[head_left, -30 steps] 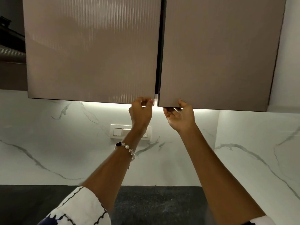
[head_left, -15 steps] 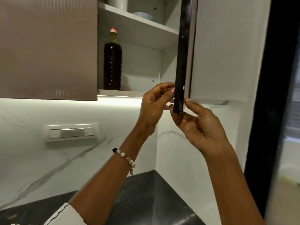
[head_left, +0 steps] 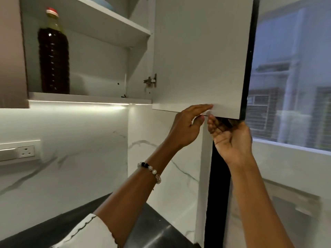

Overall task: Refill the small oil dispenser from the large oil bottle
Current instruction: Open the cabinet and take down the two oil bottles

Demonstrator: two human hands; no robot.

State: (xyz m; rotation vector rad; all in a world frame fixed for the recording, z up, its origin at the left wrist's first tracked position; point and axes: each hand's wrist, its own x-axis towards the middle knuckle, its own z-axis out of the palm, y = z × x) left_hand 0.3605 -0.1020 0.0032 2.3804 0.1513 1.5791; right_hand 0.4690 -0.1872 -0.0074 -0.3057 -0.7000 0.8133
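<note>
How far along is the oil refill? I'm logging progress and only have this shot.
Early. Done: the right cabinet door is swung open, exposing the large oil bottle upright on the lower shelf. In hand: left hand and right hand are both at the door's bottom edge, holding no bottle. Left: take the bottle down, uncap and pour. No small dispenser is in view.

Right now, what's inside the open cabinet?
One tall dark oil bottle with a red cap stands on the lower shelf. A pale item sits above, mostly cut off. The left door hides the rest.
</note>
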